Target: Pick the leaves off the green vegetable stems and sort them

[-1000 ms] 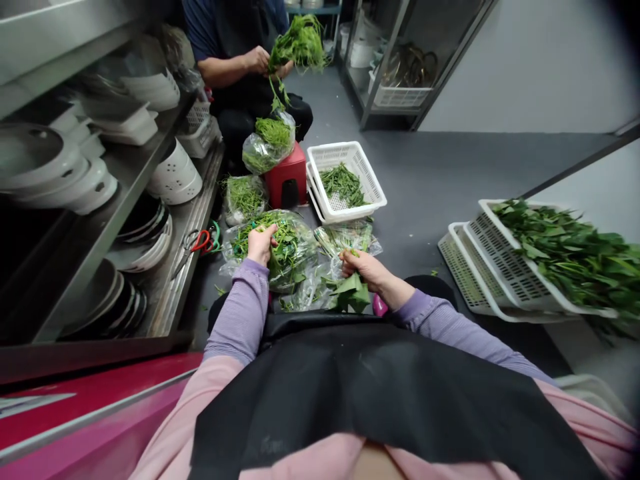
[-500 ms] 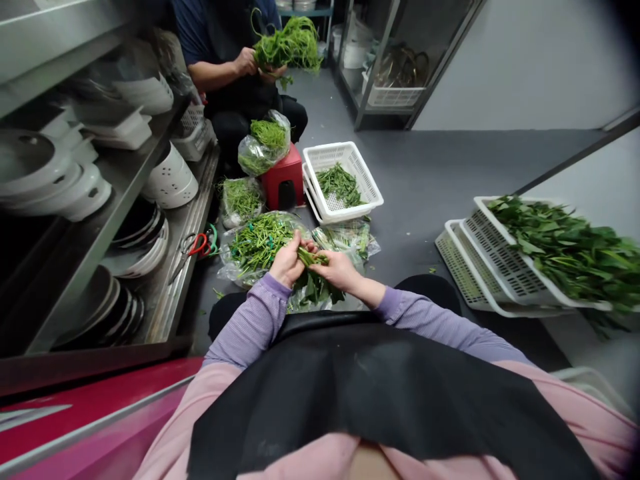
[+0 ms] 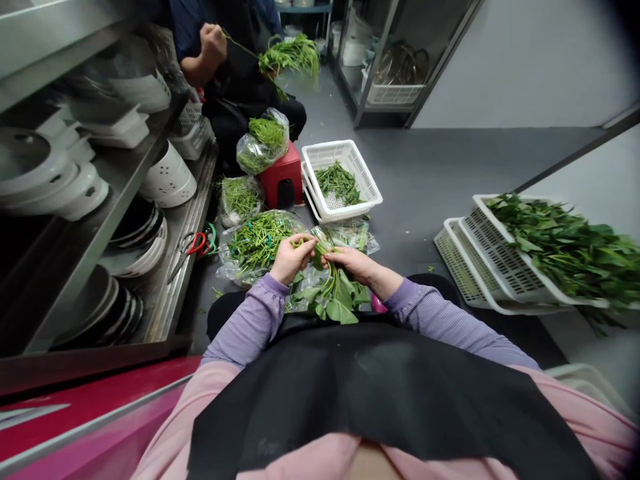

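My right hand is closed around a bunch of leafy green stems, whose broad leaves hang down over my lap. Beside it my left hand pinches the stem ends at the bunch's upper left. Just left of my hands lies an open plastic bag of cut green stems. Beyond my hands is another clear bag with green pieces. A white basket farther forward holds a small heap of cut greens.
Across from me a person's raised hand draws a strand from greens. A red stool bears a bag. Scissors lie on the left shelf edge. Stacked baskets with leafy greens stand right.
The leafy bunch has turned so its leaves spread toward me, and my hands have moved slightly apart. The other person's hand has risen to the left, drawing out a strand.
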`<action>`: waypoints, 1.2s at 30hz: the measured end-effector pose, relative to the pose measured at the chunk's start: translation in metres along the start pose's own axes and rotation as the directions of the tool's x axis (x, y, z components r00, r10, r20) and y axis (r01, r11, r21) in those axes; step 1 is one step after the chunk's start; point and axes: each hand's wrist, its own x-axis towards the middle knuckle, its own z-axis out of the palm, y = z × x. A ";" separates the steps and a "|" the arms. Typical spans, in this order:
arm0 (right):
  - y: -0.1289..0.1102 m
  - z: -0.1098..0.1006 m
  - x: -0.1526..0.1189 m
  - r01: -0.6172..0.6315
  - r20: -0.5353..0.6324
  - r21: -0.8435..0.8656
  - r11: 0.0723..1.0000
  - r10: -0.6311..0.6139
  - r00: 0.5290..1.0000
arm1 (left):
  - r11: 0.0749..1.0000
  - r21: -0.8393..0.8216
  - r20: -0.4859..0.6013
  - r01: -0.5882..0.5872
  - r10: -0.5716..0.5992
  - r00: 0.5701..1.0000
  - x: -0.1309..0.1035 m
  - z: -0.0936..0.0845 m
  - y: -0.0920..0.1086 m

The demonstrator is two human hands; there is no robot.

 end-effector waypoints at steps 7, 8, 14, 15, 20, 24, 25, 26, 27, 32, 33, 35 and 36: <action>-0.003 0.004 0.001 0.103 -0.125 -0.304 0.947 -0.147 0.981 | 0.945 0.263 -0.128 -0.193 0.232 0.964 -0.006 0.001 0.000; -0.004 0.005 0.001 0.147 -0.115 -0.416 0.898 -0.212 0.970 | 0.938 0.280 -0.118 -0.203 0.243 0.963 -0.006 0.001 0.001; 0.003 0.012 -0.004 0.341 0.221 -0.887 0.310 -0.363 0.905 | 0.996 -0.076 -0.217 -0.041 0.024 0.976 0.006 -0.015 0.008; 0.005 0.010 -0.004 0.323 0.203 -0.891 0.319 -0.358 0.912 | 0.985 -0.162 -0.269 -0.056 0.010 0.963 0.012 -0.024 0.010; 0.005 -0.014 -0.004 0.203 -0.025 -0.653 0.730 -0.289 0.957 | 0.920 -0.367 -0.562 -0.140 -0.099 0.821 0.054 -0.089 0.011; 0.001 -0.022 -0.013 0.217 0.006 -0.484 0.848 -0.245 0.970 | 0.874 -0.482 -0.679 -0.057 -0.331 0.656 0.079 -0.126 0.002; 0.000 -0.020 -0.015 0.232 -0.002 -0.477 0.848 -0.266 0.964 | 0.865 -0.499 -0.669 -0.046 -0.351 0.655 0.081 -0.127 0.002; -0.001 -0.018 -0.017 0.244 -0.018 -0.480 0.843 -0.287 0.958 | 0.860 -0.509 -0.643 -0.032 -0.355 0.678 0.081 -0.124 0.002; -0.002 -0.015 -0.018 0.249 -0.040 -0.489 0.836 -0.307 0.951 | 0.857 -0.515 -0.595 -0.011 -0.348 0.724 0.078 -0.117 0.003; -0.017 0.005 -0.010 0.249 -0.190 -0.492 0.834 -0.382 0.904 | 0.838 -0.514 -0.141 0.186 -0.297 0.944 0.043 -0.046 0.014; -0.020 0.009 -0.007 0.265 -0.189 -0.480 0.837 -0.393 0.900 | 0.833 -0.509 -0.069 0.218 -0.292 0.954 0.034 -0.030 0.016; -0.024 0.017 -0.004 0.295 -0.157 -0.463 0.836 -0.404 0.901 | 0.823 -0.501 0.064 0.268 -0.274 0.960 0.020 -0.006 0.019; -0.025 0.020 -0.003 0.295 -0.145 -0.458 0.839 -0.398 0.906 | 0.819 -0.499 0.114 0.284 -0.263 0.958 0.015 0.003 0.019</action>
